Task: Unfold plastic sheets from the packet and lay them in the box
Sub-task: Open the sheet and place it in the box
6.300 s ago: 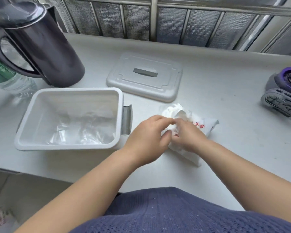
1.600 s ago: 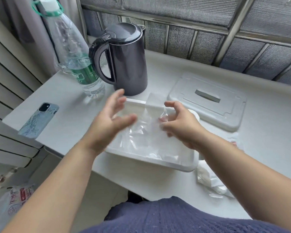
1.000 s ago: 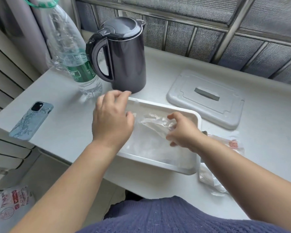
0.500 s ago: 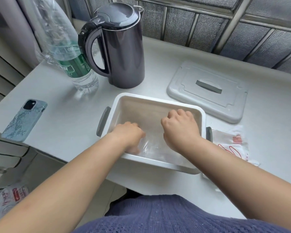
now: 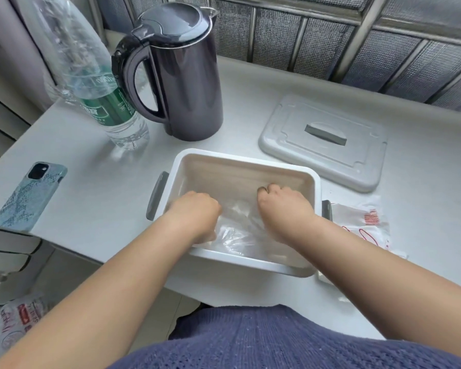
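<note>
Laying step: left hand and right hand working plastic sheet down onto floor of box. Fingers curling under, tips hidden; gripping or just pressing, cannot tell. Next move likely needing hands out, fresh sheet from packet just right of box.

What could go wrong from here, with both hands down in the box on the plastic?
1. The box sits near the front edge of the table; pressing by the left hand and right hand could slide or tip it.
2. The thin plastic sheet may cling to the hands and lift out when they withdraw.
3. The packet lies partly under the right forearm by the edge, so pulling away could sweep it off.
</note>
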